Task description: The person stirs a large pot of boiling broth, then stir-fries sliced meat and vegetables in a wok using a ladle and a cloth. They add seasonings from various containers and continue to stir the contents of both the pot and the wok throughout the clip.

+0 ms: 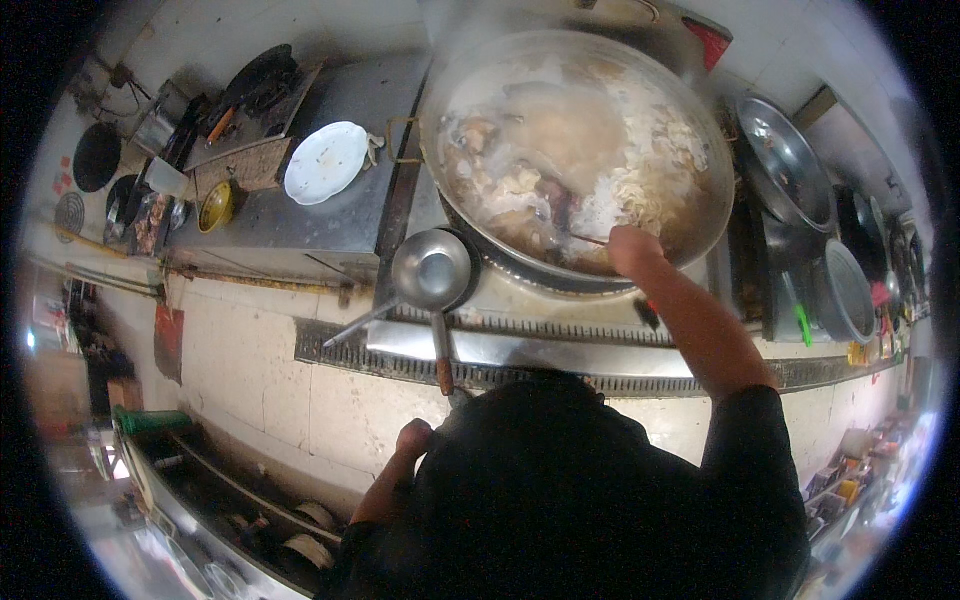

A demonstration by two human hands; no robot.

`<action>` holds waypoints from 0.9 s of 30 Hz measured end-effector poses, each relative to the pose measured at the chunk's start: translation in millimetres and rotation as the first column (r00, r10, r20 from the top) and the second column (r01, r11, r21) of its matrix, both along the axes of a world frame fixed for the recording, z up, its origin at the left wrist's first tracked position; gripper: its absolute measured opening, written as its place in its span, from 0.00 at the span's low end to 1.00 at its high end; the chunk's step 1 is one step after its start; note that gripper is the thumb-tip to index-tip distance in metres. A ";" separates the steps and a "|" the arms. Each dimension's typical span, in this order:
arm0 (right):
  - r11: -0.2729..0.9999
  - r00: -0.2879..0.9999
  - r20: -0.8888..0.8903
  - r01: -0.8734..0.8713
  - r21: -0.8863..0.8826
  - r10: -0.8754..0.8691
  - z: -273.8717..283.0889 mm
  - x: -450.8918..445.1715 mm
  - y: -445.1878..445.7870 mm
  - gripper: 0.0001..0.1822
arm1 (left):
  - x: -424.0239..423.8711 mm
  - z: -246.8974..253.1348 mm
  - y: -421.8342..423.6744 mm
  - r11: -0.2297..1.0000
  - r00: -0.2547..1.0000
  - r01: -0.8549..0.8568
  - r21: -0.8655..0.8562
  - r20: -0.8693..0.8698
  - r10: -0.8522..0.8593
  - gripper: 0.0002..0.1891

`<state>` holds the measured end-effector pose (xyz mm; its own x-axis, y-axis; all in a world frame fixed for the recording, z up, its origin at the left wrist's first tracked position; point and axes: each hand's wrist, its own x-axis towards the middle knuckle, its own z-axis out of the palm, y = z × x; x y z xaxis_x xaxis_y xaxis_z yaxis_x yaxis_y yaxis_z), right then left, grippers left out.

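A large, wide metal pot [721,176] stands before me, full of steaming, cloudy liquid. Pale foam and light and dark chunks of food, probably meat, float in it. Over the pot's near right rim, my right hand [634,252] grips a thin stick-like utensil [589,239]; its far end goes down beside a dark reddish piece [559,202]. My left hand [415,436] is low by my waist with its fingers curled. Whether it holds anything is not visible. Nearest to it is the wooden handle end of a round metal ladle [433,270], which rests left of the pot.
A white plate [326,163] and a yellow bowl [216,206] sit on the steel counter [349,217] at left. Large metal basins [787,161] stand at right, near a green-handled utensil [802,322]. A slotted drain channel [555,379] runs along the stove front.
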<state>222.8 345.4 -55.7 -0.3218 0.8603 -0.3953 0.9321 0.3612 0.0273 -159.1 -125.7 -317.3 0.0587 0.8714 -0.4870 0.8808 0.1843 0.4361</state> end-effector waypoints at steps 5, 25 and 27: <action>0.996 1.000 0.016 0.012 0.089 -0.013 -2.9 -31.4 4.2 0.12 | 0.6 4.9 15.5 0.992 0.987 0.129 0.012 -0.099 -0.127 0.08; 0.997 0.996 -0.080 -0.031 0.064 0.036 2.1 -109.4 -7.9 0.13 | 3.2 -49.7 -29.5 0.997 0.991 0.067 0.032 -0.115 -0.063 0.08; 0.997 0.998 -0.007 -0.063 0.048 0.063 10.0 -106.0 -7.0 0.12 | 13.2 -33.7 -24.5 0.996 0.991 0.044 -0.080 -0.120 -0.054 0.09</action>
